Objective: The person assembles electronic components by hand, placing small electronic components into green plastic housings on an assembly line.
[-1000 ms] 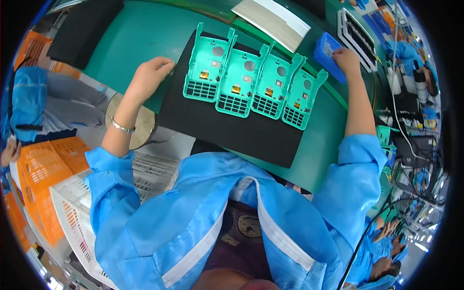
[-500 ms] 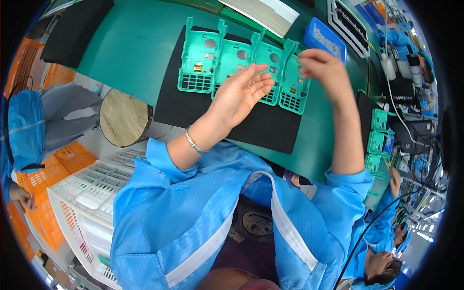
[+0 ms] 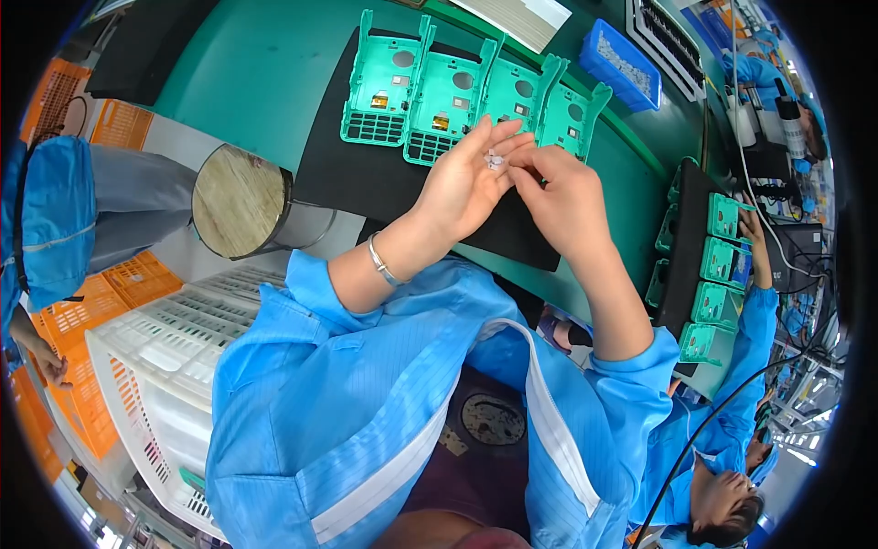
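Observation:
My left hand (image 3: 460,188) is palm up with loosely curled fingers. Small clear whitish pieces (image 3: 495,161) lie in it near the finger bases. From the right, my right hand (image 3: 565,203) reaches over with thumb and forefinger pinched, right beside those pieces. Whether anything sits in the pinch is too small to tell. Just beyond my hands stand several green plastic housings (image 3: 388,73) in a row, each with a round hole and a grid of slots. They rest on a black mat (image 3: 343,169), and my hands partly cover the right-hand ones.
A blue bin (image 3: 599,66) of small whitish parts sits at the far right, beside a white tray (image 3: 640,23). More green housings (image 3: 716,257) line the right bench, where another person's hand (image 3: 753,229) touches one. At left are a round stool (image 3: 240,201) and a white crate (image 3: 151,366).
My right hand has come left and down from the rightmost housing to my left palm. The clear pieces now show there. The other person's hand has moved up along the right-hand housings.

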Demonstrator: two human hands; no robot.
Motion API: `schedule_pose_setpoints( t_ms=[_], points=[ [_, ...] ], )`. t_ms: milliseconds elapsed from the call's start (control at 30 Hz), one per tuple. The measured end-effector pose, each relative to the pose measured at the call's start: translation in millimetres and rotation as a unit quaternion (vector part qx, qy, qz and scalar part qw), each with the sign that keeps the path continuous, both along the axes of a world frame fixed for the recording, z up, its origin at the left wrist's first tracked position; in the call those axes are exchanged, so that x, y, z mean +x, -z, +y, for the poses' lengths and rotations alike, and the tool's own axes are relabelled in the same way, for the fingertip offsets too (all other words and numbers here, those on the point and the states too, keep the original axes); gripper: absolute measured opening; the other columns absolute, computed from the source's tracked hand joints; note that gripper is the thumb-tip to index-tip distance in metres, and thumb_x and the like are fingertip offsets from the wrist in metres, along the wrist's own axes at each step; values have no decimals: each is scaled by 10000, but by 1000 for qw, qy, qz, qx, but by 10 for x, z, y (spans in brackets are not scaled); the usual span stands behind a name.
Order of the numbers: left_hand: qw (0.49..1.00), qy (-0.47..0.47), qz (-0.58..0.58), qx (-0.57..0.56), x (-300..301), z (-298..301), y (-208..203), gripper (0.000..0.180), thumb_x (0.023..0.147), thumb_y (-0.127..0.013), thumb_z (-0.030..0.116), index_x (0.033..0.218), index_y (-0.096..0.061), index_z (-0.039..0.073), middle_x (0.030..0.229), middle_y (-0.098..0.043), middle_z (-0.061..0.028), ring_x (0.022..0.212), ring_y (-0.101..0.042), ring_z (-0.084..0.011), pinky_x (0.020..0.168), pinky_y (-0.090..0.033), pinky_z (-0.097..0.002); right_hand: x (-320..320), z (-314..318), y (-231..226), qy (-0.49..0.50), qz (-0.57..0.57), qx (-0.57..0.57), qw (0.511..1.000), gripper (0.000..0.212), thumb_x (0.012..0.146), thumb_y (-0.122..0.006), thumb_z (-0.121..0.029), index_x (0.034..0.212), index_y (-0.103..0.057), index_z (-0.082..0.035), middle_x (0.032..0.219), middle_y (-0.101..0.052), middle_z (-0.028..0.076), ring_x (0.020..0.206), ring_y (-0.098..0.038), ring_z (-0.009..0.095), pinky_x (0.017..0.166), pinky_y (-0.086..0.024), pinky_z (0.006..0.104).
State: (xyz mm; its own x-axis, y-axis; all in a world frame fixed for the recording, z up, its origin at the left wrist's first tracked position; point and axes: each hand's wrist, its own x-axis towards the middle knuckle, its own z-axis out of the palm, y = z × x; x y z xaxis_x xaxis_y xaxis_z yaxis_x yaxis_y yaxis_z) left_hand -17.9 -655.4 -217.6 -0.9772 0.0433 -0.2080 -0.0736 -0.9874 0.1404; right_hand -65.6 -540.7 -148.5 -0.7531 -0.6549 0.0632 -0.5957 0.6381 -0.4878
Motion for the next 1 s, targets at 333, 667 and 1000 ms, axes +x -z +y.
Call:
schedule_pose_setpoints(
  t_ms=[333,667,1000],
  points=[
    [1000,8,2,-14,132,55,-78,522,961,-381,336,1286,-331,-69,1227,-458,-178,1132,-456,-227,984,-367,-359,113,1,-29,-33,63,-51,996,81,768,-595,-133,814,-609,-67,820,-614,75,702,-604,267,587,-494,369],
    [998,13,51,-37,198,165,-37,465,962,-395,299,1284,-382,-37,1230,-478,-103,1155,-441,-175,999,-333,-331,60,8,-44,10,-26,34,999,159,760,-568,-195,815,-644,-66,750,-642,104,651,-610,298,585,-485,377],
    [989,48,23,-138,305,117,-88,317,929,-468,120,1206,-463,-35,1102,-565,-130,1029,-558,-171,909,-453,-275,-756,388,73,212,-306,-72,925,150,767,-600,-193,716,-582,-53,634,-533,-16,532,-478,69,495,-373,220]
  ],
)
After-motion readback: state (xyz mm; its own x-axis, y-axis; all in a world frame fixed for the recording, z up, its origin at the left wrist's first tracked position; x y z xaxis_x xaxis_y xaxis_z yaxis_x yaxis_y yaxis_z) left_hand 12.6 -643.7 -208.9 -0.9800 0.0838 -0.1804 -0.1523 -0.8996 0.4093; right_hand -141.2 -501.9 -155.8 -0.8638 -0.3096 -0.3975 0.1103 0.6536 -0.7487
